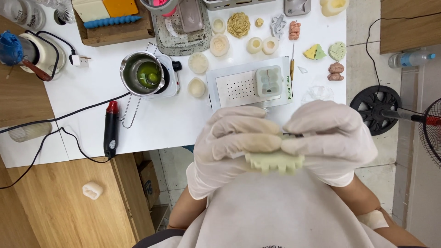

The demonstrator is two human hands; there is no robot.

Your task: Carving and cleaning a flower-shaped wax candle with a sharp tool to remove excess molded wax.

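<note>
Mold (274, 161), pale greenish with a toothed lower edge, is held up close to the chest, clear of the desk (183, 117) and right between both gloved hands. The left hand (232, 138) is curled over its left part, fingers pressed down along the top, and the right hand (333, 138) is clamped on the right part the same way, so only the ridged bottom strip is seen. A thin dark stick (292, 135) is poking out between the two thumbs, though what it belongs to can't be made out. Further back on the desk a white perforated plate (243, 85) is laid flat with a small translucent block (268, 81) sitting on it. To its left a steel pot (141, 73) with green liquid is parked on a little hot plate, and a black and red heat gun (110, 129) is lying near the desk's front edge. Cream flower-shaped pieces (219, 44) are scattered behind the plate, plus a couple of pinkish ones (336, 71) off to the right. A small white lump (92, 190) is left alone on the wooden side surface, well apart from everything else.
</note>
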